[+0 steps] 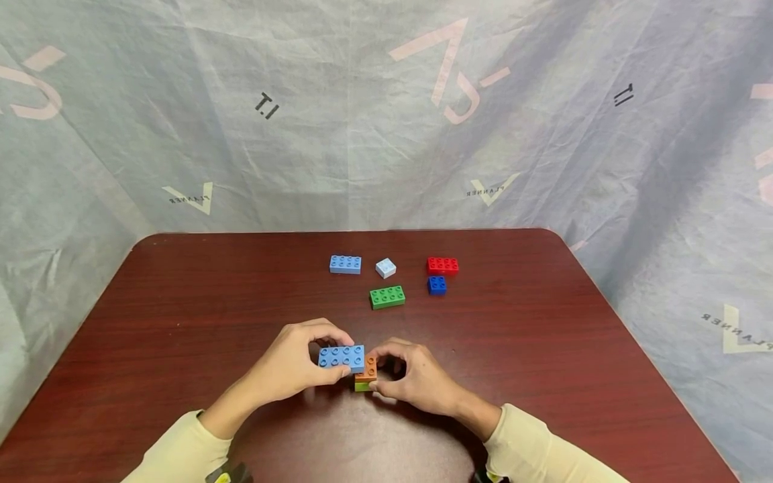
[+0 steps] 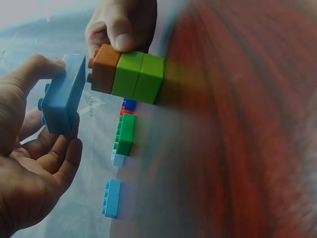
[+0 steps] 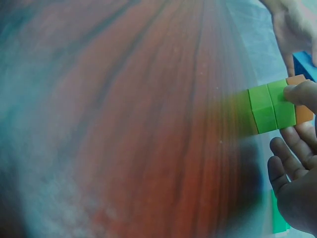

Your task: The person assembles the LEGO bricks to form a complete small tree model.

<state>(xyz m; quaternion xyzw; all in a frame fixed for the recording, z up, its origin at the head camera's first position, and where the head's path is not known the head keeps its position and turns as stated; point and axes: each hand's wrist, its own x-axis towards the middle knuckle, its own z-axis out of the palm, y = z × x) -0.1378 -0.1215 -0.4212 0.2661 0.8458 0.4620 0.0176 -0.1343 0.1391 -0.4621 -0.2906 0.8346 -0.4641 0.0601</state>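
Observation:
My left hand (image 1: 300,359) pinches a light blue toy building brick (image 1: 341,359) between thumb and fingers, its studs facing up. My right hand (image 1: 421,377) grips a small stack standing on the table. The stack has an orange brick (image 2: 105,68) on top and two lime green bricks (image 2: 138,76) below. In the left wrist view a gap shows between the blue brick and the orange brick's studs. The head view has the blue brick covering the left part of the orange one. Thumb and fingers of the right hand (image 3: 302,183) lie on opposite sides of the stack.
Farther back on the dark red table (image 1: 211,295) lie loose bricks: a light blue one (image 1: 345,264), a pale blue one (image 1: 386,268), a green one (image 1: 387,297), a red one (image 1: 443,265) and a dark blue one (image 1: 437,286). A grey printed cloth (image 1: 338,147) hangs behind.

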